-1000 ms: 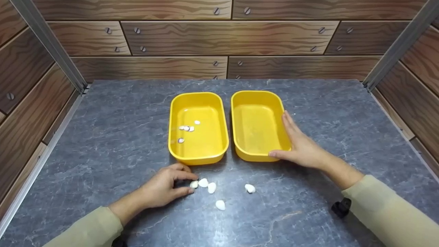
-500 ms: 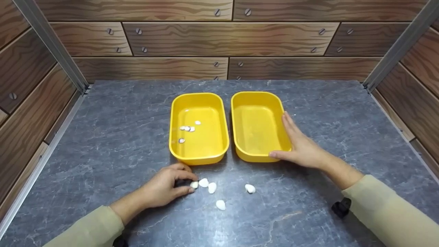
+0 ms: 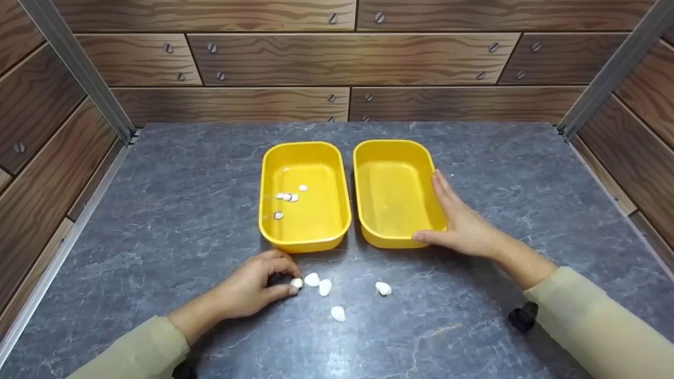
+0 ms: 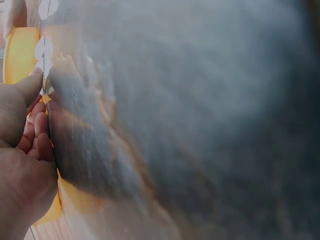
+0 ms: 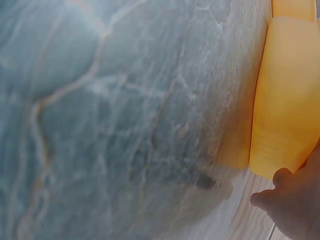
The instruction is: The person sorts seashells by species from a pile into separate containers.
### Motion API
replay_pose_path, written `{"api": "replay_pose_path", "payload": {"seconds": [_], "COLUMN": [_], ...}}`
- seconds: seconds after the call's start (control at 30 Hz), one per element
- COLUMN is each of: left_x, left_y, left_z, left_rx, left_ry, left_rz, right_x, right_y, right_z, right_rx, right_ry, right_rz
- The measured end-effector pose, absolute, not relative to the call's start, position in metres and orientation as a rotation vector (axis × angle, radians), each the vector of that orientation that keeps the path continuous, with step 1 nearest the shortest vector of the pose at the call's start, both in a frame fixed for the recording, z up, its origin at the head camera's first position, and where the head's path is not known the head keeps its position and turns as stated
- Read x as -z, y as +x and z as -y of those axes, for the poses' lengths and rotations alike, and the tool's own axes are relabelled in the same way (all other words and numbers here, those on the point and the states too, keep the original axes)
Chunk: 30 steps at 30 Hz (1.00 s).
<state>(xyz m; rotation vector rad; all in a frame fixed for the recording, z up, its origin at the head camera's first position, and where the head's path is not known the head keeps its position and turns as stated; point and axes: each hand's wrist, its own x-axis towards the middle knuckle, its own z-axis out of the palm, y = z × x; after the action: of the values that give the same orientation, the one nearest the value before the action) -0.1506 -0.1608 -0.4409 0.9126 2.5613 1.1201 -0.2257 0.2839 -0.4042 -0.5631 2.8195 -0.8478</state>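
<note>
In the head view, my left hand [image 3: 258, 287] is on the table below the left yellow tray. Its thumb and index finger pinch a small cream seashell [image 3: 296, 283], partly hidden by the fingers. Beside it lie two white seashells [image 3: 325, 287] close together, with another seashell [image 3: 338, 314] nearer and one more seashell [image 3: 383, 288] to the right. My right hand [image 3: 463, 226] rests against the right yellow tray [image 3: 394, 243], straight fingers along its side and thumb at the near rim. In the right wrist view, that tray [image 5: 287, 95] shows beside part of the hand.
Several small shells [image 3: 287, 197] lie in the left yellow tray [image 3: 310, 246], close beside the right one. Both stand on a grey marbled table [image 3: 184, 210]. Wood-patterned walls [image 3: 295, 58] and metal posts [image 3: 73, 68] enclose the table's back and sides.
My left index finger has bent a little more around the cream seashell. The right hand stays against the right tray, and the other shells lie where they were.
</note>
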Motion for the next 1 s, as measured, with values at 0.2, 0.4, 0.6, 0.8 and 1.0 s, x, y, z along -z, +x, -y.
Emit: {"api": "replay_pose_path", "payload": {"seconds": [0.2,0.4,0.6,0.8,1.0], "left_x": [0.4411,0.4406,0.4407,0.4392,0.4347], "left_y": [-0.1493,-0.1491,-0.1488,-0.1481,-0.1464], "left_z": [0.1611,0.1612,0.1613,0.1616,0.1615], "left_rx": [-1.165,-1.181,-1.189,-1.197,-1.198], "left_ry": [0.947,0.942,0.925,0.899,0.88], "left_rz": [-2.554,-2.548,-2.553,-2.55,-2.561], "right_x": [0.4041,0.4041,0.4043,0.4044,0.4037], "right_y": [-0.2258,-0.2261,-0.2258,-0.2259,-0.2259], "right_z": [-0.2833,-0.2836,-0.284,-0.2844,-0.2832], "right_rx": [0.846,0.837,0.837,0.835,0.84], "right_ry": [-0.569,-0.569,-0.561,-0.561,-0.569], "right_rz": [-2.821,-2.825,-2.82,-2.822,-2.822]}}
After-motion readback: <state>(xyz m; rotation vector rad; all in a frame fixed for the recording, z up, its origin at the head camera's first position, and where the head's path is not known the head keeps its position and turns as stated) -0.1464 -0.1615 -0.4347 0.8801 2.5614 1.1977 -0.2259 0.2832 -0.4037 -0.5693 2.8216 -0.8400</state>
